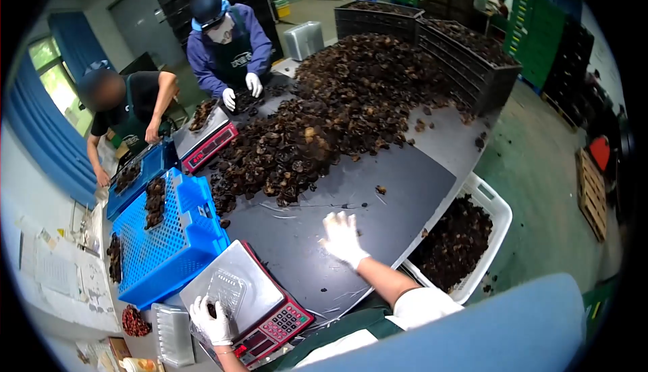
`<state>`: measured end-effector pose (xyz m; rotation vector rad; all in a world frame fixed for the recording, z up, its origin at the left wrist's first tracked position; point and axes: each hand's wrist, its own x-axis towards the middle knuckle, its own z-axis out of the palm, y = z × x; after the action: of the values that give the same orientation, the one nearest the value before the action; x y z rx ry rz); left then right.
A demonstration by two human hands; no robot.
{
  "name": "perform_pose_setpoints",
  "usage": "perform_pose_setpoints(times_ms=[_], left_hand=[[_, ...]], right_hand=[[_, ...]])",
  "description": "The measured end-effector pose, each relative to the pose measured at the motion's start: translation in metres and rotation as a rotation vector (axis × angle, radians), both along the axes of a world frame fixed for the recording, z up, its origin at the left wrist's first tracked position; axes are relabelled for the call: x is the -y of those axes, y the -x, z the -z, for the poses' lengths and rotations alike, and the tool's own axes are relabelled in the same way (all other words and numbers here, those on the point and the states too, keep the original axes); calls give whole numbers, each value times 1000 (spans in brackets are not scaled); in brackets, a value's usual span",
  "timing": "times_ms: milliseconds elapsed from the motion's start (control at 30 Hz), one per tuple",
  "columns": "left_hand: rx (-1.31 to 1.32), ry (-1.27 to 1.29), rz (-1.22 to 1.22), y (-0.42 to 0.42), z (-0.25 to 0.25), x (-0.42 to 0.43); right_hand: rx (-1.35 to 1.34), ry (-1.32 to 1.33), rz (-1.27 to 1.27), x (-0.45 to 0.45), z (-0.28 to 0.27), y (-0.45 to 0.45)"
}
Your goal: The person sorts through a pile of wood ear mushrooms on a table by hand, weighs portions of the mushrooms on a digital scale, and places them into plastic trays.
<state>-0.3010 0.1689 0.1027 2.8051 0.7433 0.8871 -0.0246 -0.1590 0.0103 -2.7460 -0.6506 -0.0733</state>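
Observation:
My left hand point(210, 321), in a white glove, is at a clear plastic tray point(228, 291) on the steel plate of a red scale point(273, 325). A small dark clump point(212, 310) shows at its curled fingers. My right hand point(343, 240), also gloved in white, is spread over the dark table top point(391, 190) with its fingers apart and nothing in it. Beyond it lies a large heap of dark brown dried pieces point(290, 156).
Blue crates point(165, 237) hold filled trays on the left. Clear trays point(173, 335) stack beside the scale. A white basket point(503, 220) stands right, black crates point(466, 61) behind. Two co-workers point(229, 48) stand across, near a second scale point(210, 146).

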Motion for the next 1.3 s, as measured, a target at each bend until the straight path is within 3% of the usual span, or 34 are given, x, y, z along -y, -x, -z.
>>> perform_pose_setpoints(times_ms=[33, 67, 133, 200, 267, 333, 400, 433, 467, 533, 567, 633, 667, 733, 767, 800, 833, 867, 933, 1033, 1067, 1167, 1200, 1233, 1267, 1300], left_hand=[[48, -9, -12, -1, -5, 5], [101, -17, -25, -3, -12, 10], [164, 88, -14, -9, -31, 38], [307, 301, 291, -13, -33, 60], [283, 455, 494, -26, -46, 107], [221, 543, 679, -42, -28, 144], [79, 903, 635, -56, -14, 182], [87, 941, 647, -71, 5, 186], [93, 977, 656, -88, 23, 189], [62, 993, 595, -125, 25, 203], [10, 876, 583, -144, 29, 207], [-64, 656, 559, -182, 59, 203], [-82, 562, 549, -203, 79, 201], [-134, 423, 512, -243, 110, 201], [-224, 357, 480, -264, 117, 204], [-314, 292, 446, -286, 121, 211], [-399, 290, 381, -305, 124, 221], [-461, 190, 350, -323, 127, 234], [-436, 82, 355, -352, 126, 270], [-179, 44, 679, -360, 131, 355], [-424, 272, 810, -351, 82, 396], [-195, 291, 1251, -310, 120, 475], [-413, 507, 1408, -302, 90, 496], [-139, 546, 1613, -288, 124, 506], [45, 486, 1705, -293, 90, 511], [-32, 490, 1662, -306, 68, 505]], right_hand=[[162, -22, 132, 30, 11, -5], [39, 58, 224, 65, -16, -11], [219, 98, 462, 137, 8, -16], [199, 210, 731, 195, 13, -14], [351, 284, 758, 209, 11, -3], [147, 120, 504, 159, -47, 23], [82, 132, 119, 89, -60, 57], [-291, 38, -154, 59, -42, 64], [-6, -20, -412, 35, -42, 101], [76, -239, -856, -2, 51, 121], [75, -254, -848, 8, 43, 117], [-3, -109, -680, 34, 18, 95], [-39, -50, -440, 54, 7, 79], [-8, -197, -112, 117, -12, 43], [198, -136, 20, 155, -7, 29], [-32, 20, 134, 195, -38, 16], [36, -45, 252, 234, -35, 8], [82, 107, 382, 268, -34, 11], [230, 168, 548, 333, -9, 14], [254, 126, 725, 406, 20, 24], [308, 98, 751, 421, 26, 27], [302, -4, 796, 440, 42, 26], [309, -36, 788, 440, 45, 22], [287, -71, 763, 440, 47, 17], [265, -105, 737, 437, 45, 11], [247, -146, 713, 435, 42, 6]])
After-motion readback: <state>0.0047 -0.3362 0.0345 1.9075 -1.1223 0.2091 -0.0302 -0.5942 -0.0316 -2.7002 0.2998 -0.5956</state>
